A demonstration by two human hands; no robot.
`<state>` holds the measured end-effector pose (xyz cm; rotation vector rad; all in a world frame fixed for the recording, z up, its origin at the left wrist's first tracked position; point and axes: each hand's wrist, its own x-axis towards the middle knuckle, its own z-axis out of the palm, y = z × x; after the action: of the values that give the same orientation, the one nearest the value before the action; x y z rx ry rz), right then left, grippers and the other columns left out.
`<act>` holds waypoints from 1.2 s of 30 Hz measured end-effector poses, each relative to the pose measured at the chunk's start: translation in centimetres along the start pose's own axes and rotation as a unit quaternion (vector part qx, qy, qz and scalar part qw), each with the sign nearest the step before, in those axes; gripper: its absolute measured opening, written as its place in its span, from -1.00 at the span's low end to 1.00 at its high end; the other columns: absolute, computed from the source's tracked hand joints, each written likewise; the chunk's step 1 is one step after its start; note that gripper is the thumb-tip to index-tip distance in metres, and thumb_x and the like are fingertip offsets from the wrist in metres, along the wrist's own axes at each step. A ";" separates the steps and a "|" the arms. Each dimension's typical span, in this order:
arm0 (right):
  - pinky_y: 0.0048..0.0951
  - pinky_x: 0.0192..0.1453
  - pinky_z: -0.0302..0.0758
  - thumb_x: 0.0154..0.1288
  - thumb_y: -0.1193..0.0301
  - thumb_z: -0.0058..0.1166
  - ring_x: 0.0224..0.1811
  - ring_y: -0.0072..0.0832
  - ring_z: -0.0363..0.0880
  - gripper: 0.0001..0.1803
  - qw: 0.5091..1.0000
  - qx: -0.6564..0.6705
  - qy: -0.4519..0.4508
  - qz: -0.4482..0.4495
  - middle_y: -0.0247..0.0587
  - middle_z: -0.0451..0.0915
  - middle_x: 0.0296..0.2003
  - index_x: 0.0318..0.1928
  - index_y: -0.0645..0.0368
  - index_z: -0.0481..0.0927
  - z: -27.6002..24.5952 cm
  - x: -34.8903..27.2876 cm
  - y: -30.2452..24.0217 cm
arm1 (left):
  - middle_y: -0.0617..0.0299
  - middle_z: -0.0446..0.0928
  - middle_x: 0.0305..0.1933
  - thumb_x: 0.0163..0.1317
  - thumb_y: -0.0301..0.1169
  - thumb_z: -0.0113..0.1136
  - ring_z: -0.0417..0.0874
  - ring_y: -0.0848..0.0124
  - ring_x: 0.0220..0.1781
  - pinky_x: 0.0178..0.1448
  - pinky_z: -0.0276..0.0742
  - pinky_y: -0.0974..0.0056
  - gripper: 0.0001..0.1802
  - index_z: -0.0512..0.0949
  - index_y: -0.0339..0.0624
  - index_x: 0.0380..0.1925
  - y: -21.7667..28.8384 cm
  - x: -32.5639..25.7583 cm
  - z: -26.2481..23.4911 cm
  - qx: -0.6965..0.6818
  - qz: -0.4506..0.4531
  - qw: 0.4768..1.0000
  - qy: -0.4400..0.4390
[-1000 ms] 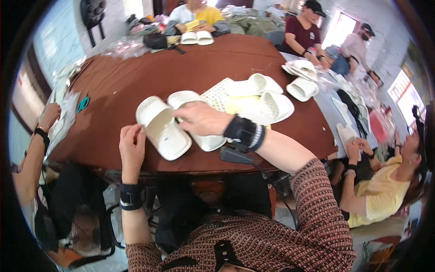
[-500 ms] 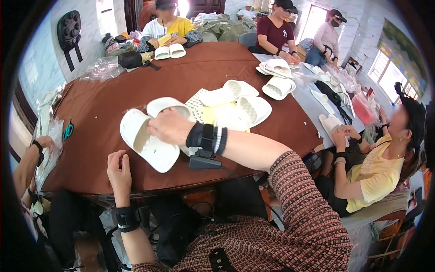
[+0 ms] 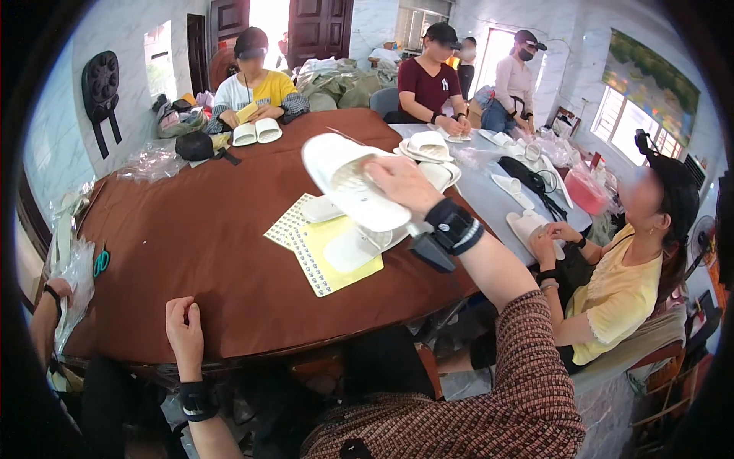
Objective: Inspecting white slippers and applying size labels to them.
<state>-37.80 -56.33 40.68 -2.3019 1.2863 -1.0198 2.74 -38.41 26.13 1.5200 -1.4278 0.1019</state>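
My right hand (image 3: 404, 183) holds a white slipper (image 3: 348, 183) lifted above the brown table (image 3: 206, 252), its sole facing me. Under it lie more white slippers (image 3: 348, 249) on a yellow sheet (image 3: 336, 268) and a sheet of small stickers (image 3: 294, 229). My left hand (image 3: 183, 333) rests flat on the table's near edge, fingers together, holding nothing. Both wrists wear black bands.
Several people sit around the table: one in yellow at the far side with a slipper pair (image 3: 256, 133), one in maroon with a slipper stack (image 3: 428, 145), one in a yellow top at the right holding a slipper (image 3: 527, 227). Plastic bags (image 3: 153, 161) lie at the left; a pink container (image 3: 587, 190) at the right.
My right hand has lifted a white slipper off the table and moved it right, over the pile. The slippers near my left hand are gone from there. My view has shifted left.
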 end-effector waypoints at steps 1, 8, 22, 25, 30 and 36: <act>-0.29 -0.15 0.47 0.35 0.20 -0.12 -0.29 -0.25 0.62 -0.61 1.000 -0.002 0.004 -0.003 0.03 0.64 -0.35 -0.12 0.24 0.62 -1.1 -0.6 1.2 | 0.07 0.49 -0.21 0.24 -0.57 0.08 0.54 0.18 -0.15 -0.03 0.45 0.26 -0.90 0.52 -0.35 -0.26 0.0 0.0 -0.1 0.000 0.001 1.000 -0.004; -0.26 -0.15 0.49 0.35 0.18 -0.11 -0.32 -0.22 0.62 -0.59 0.994 -0.081 0.001 0.074 0.07 0.64 -0.39 -0.20 0.27 0.65 -4.4 -5.1 8.8 | 0.08 0.48 -0.23 0.22 -0.57 0.10 0.53 0.17 -0.17 -0.04 0.45 0.25 -0.91 0.53 -0.35 -0.29 -0.1 0.1 0.2 0.020 0.010 1.000 -0.021; -0.03 -0.04 0.48 0.32 0.23 -0.15 -0.23 -0.01 0.63 -0.64 0.953 -0.282 0.080 0.079 0.09 0.64 -0.37 -0.38 0.20 0.64 -4.4 -4.1 16.7 | 0.09 0.49 -0.24 0.18 -0.55 0.14 0.53 0.16 -0.15 -0.03 0.45 0.22 -0.93 0.54 -0.32 -0.34 -0.2 0.2 0.5 0.060 0.048 0.997 -0.019; -0.03 -0.06 0.49 0.33 0.22 -0.13 -0.23 -0.09 0.65 -0.65 0.917 -0.380 0.091 0.081 0.01 0.66 -0.38 -0.41 0.13 0.65 -3.8 -2.6 17.1 | 0.10 0.49 -0.24 0.17 -0.55 0.16 0.53 0.16 -0.15 -0.02 0.45 0.21 -0.93 0.54 -0.30 -0.34 -0.2 0.1 0.4 0.057 0.039 0.997 -0.016; -0.03 -0.15 0.51 0.23 0.35 -0.06 -0.27 -0.18 0.69 -0.76 0.872 -0.474 0.099 0.072 -0.10 0.68 -0.43 -0.43 0.11 0.66 -4.1 -0.6 18.4 | 0.10 0.49 -0.24 0.15 -0.56 0.17 0.53 0.15 -0.13 -0.01 0.44 0.21 -0.92 0.54 -0.29 -0.33 0.1 0.2 0.3 0.060 0.040 0.997 -0.017; -0.10 -0.10 0.54 0.19 0.37 -0.04 -0.23 -0.17 0.70 -0.79 0.849 -0.497 0.077 0.161 -0.05 0.69 -0.37 -0.38 0.12 0.67 -5.5 0.2 20.7 | 0.09 0.49 -0.24 0.12 -0.55 0.19 0.52 0.13 -0.13 -0.01 0.44 0.18 -0.90 0.54 -0.29 -0.33 0.1 -0.1 0.1 0.062 0.040 0.997 -0.017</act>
<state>-54.34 -67.45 32.75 -2.4757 2.6238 -0.4336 2.59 -38.39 26.13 1.5726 -1.5329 0.2182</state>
